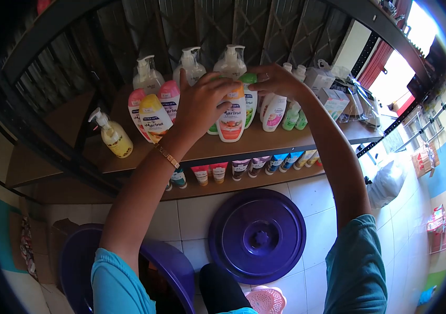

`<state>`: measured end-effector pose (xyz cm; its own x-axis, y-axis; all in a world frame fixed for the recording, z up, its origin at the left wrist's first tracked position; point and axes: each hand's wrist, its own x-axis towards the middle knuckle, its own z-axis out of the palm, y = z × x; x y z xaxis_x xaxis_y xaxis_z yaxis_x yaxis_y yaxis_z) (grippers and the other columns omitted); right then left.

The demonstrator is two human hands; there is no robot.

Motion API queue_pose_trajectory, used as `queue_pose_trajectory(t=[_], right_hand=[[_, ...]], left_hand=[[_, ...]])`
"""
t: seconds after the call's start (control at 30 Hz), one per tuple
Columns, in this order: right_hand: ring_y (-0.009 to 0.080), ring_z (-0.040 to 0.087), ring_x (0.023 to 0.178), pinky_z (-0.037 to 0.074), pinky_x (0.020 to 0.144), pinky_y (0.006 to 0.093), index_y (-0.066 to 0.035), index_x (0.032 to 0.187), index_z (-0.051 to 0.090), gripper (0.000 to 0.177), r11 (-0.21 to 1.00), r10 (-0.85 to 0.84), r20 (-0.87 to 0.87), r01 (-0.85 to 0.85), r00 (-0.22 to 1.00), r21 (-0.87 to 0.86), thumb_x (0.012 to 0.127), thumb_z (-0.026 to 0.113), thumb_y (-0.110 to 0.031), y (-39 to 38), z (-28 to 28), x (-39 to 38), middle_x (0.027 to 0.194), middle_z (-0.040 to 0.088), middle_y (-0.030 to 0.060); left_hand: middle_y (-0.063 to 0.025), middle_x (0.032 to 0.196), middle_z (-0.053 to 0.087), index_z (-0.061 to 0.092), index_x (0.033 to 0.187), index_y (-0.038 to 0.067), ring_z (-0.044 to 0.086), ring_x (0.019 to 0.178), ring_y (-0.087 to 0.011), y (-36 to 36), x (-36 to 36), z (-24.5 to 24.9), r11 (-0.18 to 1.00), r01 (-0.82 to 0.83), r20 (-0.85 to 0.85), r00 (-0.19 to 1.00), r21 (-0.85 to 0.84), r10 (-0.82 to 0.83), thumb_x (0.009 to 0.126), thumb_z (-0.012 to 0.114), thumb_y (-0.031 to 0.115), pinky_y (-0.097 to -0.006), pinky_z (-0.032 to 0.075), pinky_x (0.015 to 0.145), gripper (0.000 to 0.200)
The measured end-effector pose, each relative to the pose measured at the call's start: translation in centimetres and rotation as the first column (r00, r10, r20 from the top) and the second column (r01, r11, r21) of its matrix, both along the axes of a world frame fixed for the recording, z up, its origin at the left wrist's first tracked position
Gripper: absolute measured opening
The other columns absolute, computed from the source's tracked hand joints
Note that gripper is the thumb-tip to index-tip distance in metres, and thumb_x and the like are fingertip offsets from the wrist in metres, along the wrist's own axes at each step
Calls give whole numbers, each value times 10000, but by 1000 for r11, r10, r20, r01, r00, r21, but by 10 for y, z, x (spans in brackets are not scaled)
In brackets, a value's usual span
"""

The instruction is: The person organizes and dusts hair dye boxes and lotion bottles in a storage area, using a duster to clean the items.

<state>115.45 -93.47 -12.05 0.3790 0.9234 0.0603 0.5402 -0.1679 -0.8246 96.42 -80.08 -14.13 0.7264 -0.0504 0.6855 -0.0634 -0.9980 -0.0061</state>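
My left hand [204, 99] is at the orange-capped Marina bottle [231, 118], its fingers closed round the upper part. My right hand [272, 81] reaches over the green-capped bottle [248, 104] just behind it, fingers bent and partly hidden. To the left stand a yellow Marina bottle [153, 119] and pink-capped bottles [169, 97]. A white bottle with a pink label [274, 114] stands to the right. Pump bottles [230, 63] line the back of the shelf [181, 152].
A yellow pump bottle [114, 137] stands at the shelf's left. Tubes [218, 172] line the lower shelf. On the floor are a purple lid [257, 261], a purple tub [173, 261] and a pink basket [267, 301]. Boxes [333, 102] sit at the shelf's right.
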Motion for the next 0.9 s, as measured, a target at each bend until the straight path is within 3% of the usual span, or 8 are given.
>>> queue_pose_trajectory(t=[0.27,0.37,0.47,0.57,0.67,0.77,0.9], right_hand=[[188,581,908,506,772,293,-6,1195,469,512,1000,30,-19,-30,999,-5,751,668,-165,5,3,-4,1028,585,132],[198,574,932,503,789,304,-5,1207,455,519,999,38,-8,-39,999,-30,757,661,-161,5,4,-3,1050,575,138],[205,569,947,501,796,308,0,1210,448,525,997,49,0,-49,999,-56,758,659,-162,6,4,2,1069,565,142],[194,580,906,507,758,293,-20,1170,491,476,997,46,6,-46,999,-61,753,662,-172,2,7,1,1029,580,132],[186,586,881,510,737,285,-35,1156,510,457,998,38,4,-38,999,-51,751,663,-181,3,6,1,1013,587,124],[188,586,878,510,739,287,-38,1162,506,465,998,37,-9,-37,999,-44,752,662,-190,1,2,4,1017,584,117],[193,584,878,509,750,298,-41,1176,498,489,998,23,28,-21,999,-58,748,666,-208,1,1,4,1007,580,117]], left_hand=[[63,999,584,584,1033,207,488,1058,-132,1,4,-8,1000,10,98,995,20,-12,677,672,128,-633,220,947,375],[53,1131,540,525,1136,228,465,1114,-146,-1,0,-8,999,-18,20,1000,40,18,678,690,163,-608,202,972,491],[24,1199,490,479,1195,241,433,1154,-167,-1,-3,-13,998,-33,67,997,55,29,660,707,173,-604,219,968,586],[-38,1259,430,439,1240,224,395,1191,-219,2,-9,-12,999,-32,95,995,-20,34,643,725,169,-527,274,985,665],[-123,1268,393,396,1265,177,366,1193,-314,11,-5,-17,941,200,178,972,-274,-155,622,734,133,-453,303,994,728],[-188,1302,321,366,1279,140,326,1213,-346,9,-5,-24,924,183,185,975,-337,-126,612,743,107,-394,312,999,767],[-166,1317,324,309,1305,101,332,1227,-309,-4,-8,-39,874,215,267,958,-435,-104,603,754,94,-383,326,996,831]])
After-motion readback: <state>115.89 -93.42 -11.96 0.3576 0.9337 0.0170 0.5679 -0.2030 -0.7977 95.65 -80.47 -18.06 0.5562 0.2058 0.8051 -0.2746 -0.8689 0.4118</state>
